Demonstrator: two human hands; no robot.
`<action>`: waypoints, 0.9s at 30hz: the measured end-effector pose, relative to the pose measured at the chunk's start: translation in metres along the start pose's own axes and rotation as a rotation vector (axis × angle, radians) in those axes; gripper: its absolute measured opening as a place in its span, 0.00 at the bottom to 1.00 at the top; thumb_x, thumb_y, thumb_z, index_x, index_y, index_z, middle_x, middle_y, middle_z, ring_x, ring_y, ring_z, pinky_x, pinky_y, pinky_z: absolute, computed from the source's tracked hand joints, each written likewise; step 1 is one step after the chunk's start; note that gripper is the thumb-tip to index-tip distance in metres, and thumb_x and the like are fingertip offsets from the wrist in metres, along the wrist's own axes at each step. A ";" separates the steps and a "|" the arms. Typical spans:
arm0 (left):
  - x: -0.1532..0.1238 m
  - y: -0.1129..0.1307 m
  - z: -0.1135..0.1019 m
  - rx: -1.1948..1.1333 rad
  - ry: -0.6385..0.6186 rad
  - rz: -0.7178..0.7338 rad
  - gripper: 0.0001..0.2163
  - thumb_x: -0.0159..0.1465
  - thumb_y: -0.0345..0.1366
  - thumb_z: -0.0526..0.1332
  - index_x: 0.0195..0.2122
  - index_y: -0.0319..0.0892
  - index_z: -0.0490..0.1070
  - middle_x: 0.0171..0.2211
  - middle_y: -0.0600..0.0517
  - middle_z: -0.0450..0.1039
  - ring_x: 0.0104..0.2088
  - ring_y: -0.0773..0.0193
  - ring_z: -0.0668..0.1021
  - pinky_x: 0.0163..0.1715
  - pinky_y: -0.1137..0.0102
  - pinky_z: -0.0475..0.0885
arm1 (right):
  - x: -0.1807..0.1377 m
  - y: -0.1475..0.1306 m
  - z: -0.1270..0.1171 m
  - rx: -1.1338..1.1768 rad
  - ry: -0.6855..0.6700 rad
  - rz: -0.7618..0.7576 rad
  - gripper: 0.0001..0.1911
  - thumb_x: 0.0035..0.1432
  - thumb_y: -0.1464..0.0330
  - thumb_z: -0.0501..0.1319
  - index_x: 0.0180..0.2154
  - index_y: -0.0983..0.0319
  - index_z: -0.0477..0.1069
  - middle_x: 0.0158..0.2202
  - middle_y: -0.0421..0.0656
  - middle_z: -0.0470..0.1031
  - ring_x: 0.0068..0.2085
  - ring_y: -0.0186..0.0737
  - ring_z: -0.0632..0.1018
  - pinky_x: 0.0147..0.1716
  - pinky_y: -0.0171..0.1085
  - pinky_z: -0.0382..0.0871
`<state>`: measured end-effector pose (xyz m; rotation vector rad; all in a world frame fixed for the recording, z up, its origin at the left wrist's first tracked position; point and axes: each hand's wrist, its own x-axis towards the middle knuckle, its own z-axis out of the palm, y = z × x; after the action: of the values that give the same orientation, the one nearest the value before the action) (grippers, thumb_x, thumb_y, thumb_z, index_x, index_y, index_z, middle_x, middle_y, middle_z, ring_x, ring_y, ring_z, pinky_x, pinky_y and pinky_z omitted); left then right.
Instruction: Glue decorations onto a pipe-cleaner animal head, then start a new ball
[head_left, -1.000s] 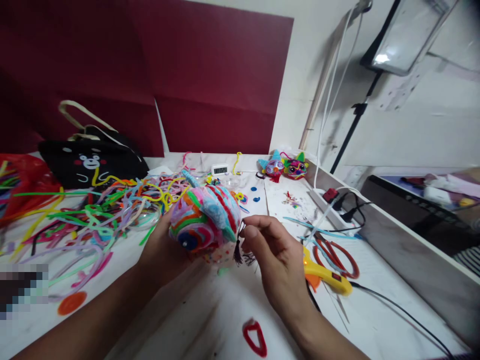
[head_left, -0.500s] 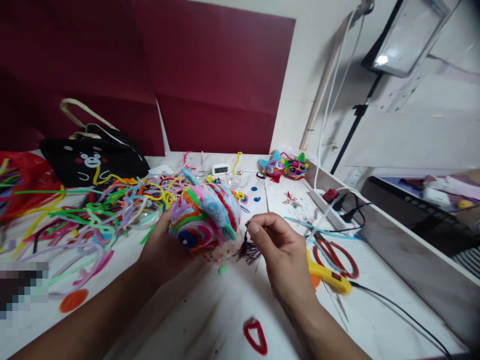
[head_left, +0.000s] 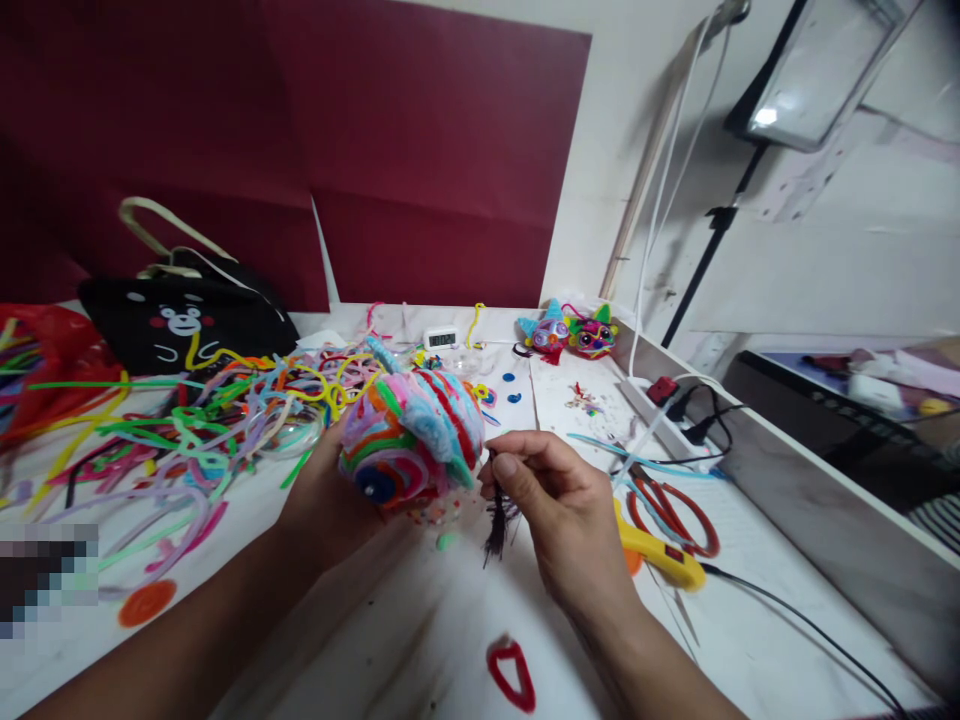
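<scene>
My left hand [head_left: 330, 495] is wrapped round the left and underside of a rounded fuzzy pipe-cleaner ornament [head_left: 420, 430], striped in pink, red, orange, green and blue, with a dark blue disc at its lower left. Its far side is hidden. Between the thumb and fingers of my right hand [head_left: 559, 500] is pinched the top of a dark tassel [head_left: 496, 525], whose threads hang down just right of the ornament. My right fingertips are close to the ornament's right side; I cannot tell if they touch it. A red pipe-cleaner loop [head_left: 511, 676] lies below on the table.
Loose pipe cleaners [head_left: 225, 420] heap up at the left, before a black bag [head_left: 187, 325]. At the right lie a yellow glue gun [head_left: 667, 560], scissors [head_left: 675, 515] and a power strip [head_left: 664, 425]. Two finished-looking ornaments [head_left: 592, 333] and a small clock [head_left: 441, 338] stand at the back.
My right hand has moved slightly left, closer to the ornament. The tassel now hangs straighter and its threads are gathered. The left hand and ornament have barely shifted.
</scene>
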<state>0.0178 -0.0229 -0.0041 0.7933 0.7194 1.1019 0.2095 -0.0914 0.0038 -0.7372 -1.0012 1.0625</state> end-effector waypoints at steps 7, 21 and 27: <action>0.001 0.000 -0.002 0.004 0.042 -0.032 0.14 0.57 0.48 0.65 0.37 0.43 0.80 0.33 0.46 0.82 0.32 0.50 0.83 0.28 0.56 0.81 | -0.001 -0.003 0.003 0.067 -0.094 0.013 0.04 0.58 0.70 0.69 0.37 0.58 0.80 0.26 0.36 0.79 0.25 0.25 0.77 0.27 0.25 0.71; 0.000 0.000 -0.003 0.035 0.006 -0.024 0.18 0.65 0.47 0.55 0.40 0.42 0.80 0.34 0.44 0.81 0.32 0.47 0.82 0.28 0.53 0.81 | -0.002 -0.006 0.002 0.111 -0.092 0.055 0.09 0.57 0.68 0.70 0.33 0.60 0.70 0.26 0.38 0.80 0.23 0.27 0.74 0.25 0.27 0.68; 0.001 0.000 -0.005 0.017 0.048 -0.030 0.18 0.68 0.45 0.52 0.43 0.43 0.79 0.37 0.44 0.82 0.34 0.48 0.83 0.30 0.53 0.81 | 0.000 -0.006 0.001 0.064 -0.087 0.041 0.05 0.59 0.67 0.68 0.35 0.61 0.75 0.28 0.38 0.81 0.26 0.27 0.75 0.27 0.27 0.69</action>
<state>0.0141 -0.0215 -0.0065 0.7708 0.7798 1.0921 0.2105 -0.0937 0.0095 -0.6662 -1.0250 1.1648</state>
